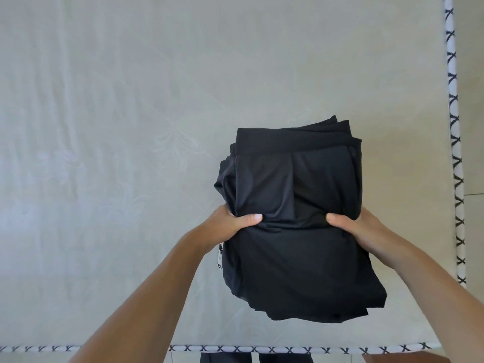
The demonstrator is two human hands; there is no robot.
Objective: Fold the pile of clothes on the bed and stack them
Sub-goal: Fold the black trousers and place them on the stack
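Soft even daylight, faint shadows, sharp focus, wide-angle bowing at edges

Two bare forearms, no sleeves, left hand point(230, 221), right hand point(358, 226), short plain thumbnails, no rings

No readable text

A small white tag point(220, 258) with black marks peeks from the folded black clothes point(293, 231) by the left wrist; its print cannot be made out.

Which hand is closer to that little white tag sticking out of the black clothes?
Left. The left hand grips the black clothes just above the white tag on their left edge; the right hand grips the opposite side.
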